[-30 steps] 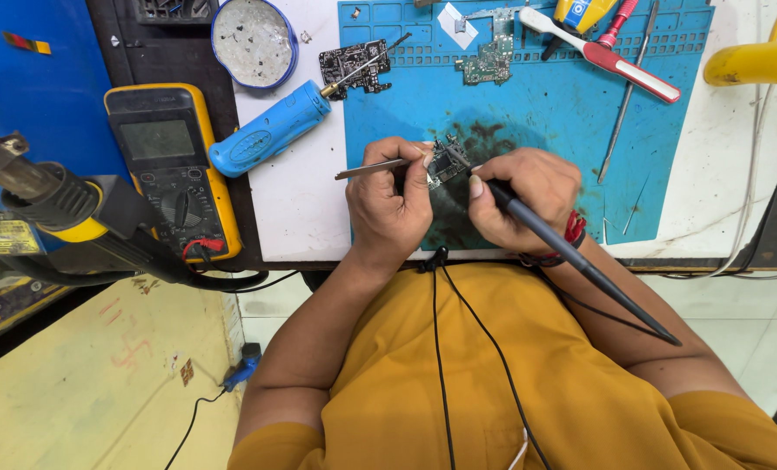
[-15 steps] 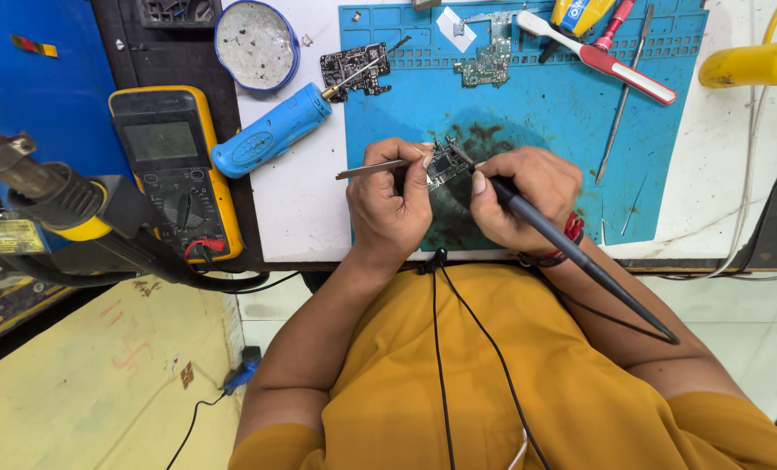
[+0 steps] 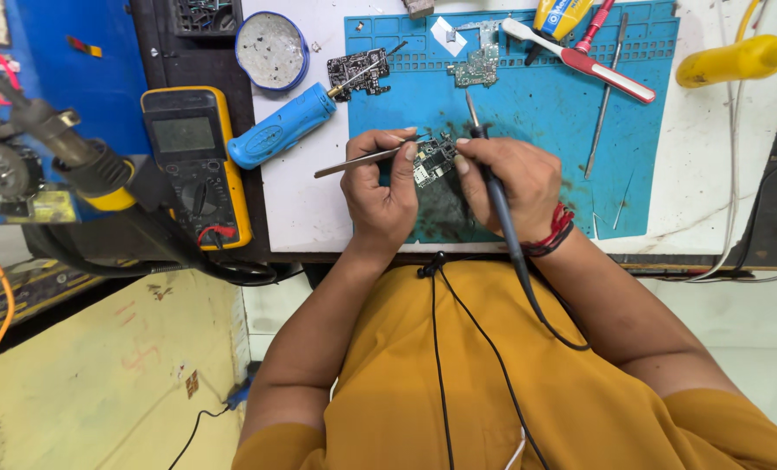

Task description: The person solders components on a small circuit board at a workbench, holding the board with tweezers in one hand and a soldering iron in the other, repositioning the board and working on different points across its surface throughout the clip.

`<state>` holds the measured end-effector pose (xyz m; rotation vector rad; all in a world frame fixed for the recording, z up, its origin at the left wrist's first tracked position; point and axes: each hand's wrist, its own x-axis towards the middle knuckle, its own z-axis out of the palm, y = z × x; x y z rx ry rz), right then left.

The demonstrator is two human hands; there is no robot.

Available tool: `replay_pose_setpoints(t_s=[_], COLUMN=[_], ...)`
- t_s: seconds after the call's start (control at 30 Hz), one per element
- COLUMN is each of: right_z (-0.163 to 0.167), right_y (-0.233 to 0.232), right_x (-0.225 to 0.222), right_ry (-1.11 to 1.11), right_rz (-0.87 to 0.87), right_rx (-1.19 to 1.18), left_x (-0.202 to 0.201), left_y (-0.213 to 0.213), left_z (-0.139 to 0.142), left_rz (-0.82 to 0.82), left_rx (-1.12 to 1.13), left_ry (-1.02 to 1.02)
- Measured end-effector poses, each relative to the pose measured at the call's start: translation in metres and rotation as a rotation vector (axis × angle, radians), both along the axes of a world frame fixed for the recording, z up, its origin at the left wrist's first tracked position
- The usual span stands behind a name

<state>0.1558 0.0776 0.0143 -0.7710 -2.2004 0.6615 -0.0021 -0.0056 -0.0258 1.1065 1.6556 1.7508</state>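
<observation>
Near the front edge of the blue mat (image 3: 528, 104), the left hand (image 3: 384, 187) grips tweezers (image 3: 362, 160) on the small circuit board (image 3: 432, 161). The right hand (image 3: 515, 178) grips the soldering iron (image 3: 493, 187); its tip could slip and burn fingers.

A yellow multimeter (image 3: 195, 165) lies left of a blue screwdriver (image 3: 281, 126); a round tin (image 3: 271, 50), toothbrush (image 3: 580, 59) and spare circuit board (image 3: 358, 71) rest farther back.
</observation>
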Motion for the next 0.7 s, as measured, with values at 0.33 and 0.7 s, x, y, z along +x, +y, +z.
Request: replay_pose_setpoints(t_s=[0.33,0.7], right_z=[0.009,-0.006], right_y=[-0.003,0.002], right_x=[-0.005,0.0], right_ry=[-0.052,0.031], right_rz=[0.003,0.008], right_rx=[0.053,-0.101], left_x=[-0.002,-0.005], left_y=[0.0,-0.002], left_z=[-0.005,-0.006], left_rz=[-0.009,-0.165], left_rx=[-0.003,-0.005], left_ry=[0.026,-0.201])
